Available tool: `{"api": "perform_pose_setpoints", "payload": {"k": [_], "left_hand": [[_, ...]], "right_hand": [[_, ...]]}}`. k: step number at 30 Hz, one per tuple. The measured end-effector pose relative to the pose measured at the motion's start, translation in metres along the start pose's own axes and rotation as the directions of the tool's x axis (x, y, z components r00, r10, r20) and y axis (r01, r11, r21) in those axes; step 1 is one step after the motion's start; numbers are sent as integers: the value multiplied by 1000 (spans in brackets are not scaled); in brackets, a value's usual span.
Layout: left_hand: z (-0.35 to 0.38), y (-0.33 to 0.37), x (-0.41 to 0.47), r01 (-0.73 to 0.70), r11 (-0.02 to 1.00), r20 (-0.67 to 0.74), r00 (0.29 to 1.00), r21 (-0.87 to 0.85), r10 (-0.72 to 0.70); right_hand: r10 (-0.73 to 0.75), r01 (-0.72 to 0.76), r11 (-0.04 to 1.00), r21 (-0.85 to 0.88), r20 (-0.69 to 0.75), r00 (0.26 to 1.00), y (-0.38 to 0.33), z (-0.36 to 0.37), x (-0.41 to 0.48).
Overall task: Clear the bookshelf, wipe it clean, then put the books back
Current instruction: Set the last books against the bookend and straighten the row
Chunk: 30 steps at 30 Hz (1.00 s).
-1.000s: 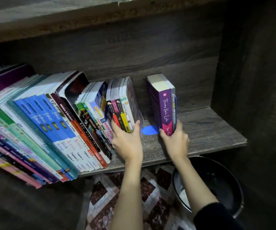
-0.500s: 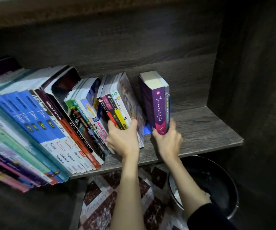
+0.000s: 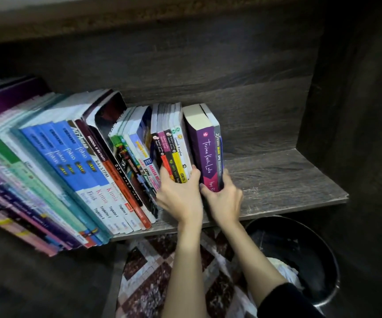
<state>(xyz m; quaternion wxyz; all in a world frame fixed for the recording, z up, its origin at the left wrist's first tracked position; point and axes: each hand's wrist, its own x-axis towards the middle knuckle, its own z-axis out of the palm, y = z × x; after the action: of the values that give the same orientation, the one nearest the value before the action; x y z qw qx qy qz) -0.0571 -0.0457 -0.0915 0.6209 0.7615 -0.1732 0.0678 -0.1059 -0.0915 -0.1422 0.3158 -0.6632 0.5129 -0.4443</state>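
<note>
Head view: the purple book [image 3: 205, 152] stands upright at the right end of the row, about midway along the shelf [image 3: 288, 180] and close to its front edge, with a thin grey book [image 3: 218, 154] flat against its right cover. The right hand [image 3: 223, 200] has its grip closed on the lower spines of both, thumb on the left side and fingers wrapped round the right. The left hand [image 3: 181, 196] has its grip closed on the foot of the small paperbacks [image 3: 176, 157] just to the left, with the thumb raised into the seam beside the purple book and the fingers spread over the spines. Both forearms reach up from below the front edge, wrists bent slightly back, the hands touching or nearly so. Hazards, as judged from this position: the grey book is held only by side pressure and may slip out if the pair is lifted. The textbooks [image 3: 70, 161] lean hard to the left and overhang the front edge, so removing the paperbacks may let the row slide or topple off. A dropped book would probably land in the bin [image 3: 300, 255] below the front right corner.
</note>
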Motion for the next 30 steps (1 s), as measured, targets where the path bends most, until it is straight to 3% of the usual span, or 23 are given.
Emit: {"api": "perform_pose_setpoints", "payload": {"k": [7,13,16,20,24,30], "left_hand": [[-2,-10,8,-16,999,42,999,50,14],[1,-15,9,-65,995,101,993,70,58],[-3,-24,11,-117,988,195,976,100,96],[-7,-41,17,-206,977,361,916,55,173],[-6,-47,20,-263,965,393,887,3,241],[-3,-49,20,-222,971,363,900,-90,239]], "right_hand": [[-45,51,998,-42,126,991,16,-7,6],[-89,86,996,28,112,990,20,-8,7],[-102,99,995,30,113,988,21,-11,8],[-90,88,996,27,136,987,19,-14,13],[-90,84,995,46,142,986,21,-16,21],[-97,91,995,43,158,983,22,-15,27]]}}
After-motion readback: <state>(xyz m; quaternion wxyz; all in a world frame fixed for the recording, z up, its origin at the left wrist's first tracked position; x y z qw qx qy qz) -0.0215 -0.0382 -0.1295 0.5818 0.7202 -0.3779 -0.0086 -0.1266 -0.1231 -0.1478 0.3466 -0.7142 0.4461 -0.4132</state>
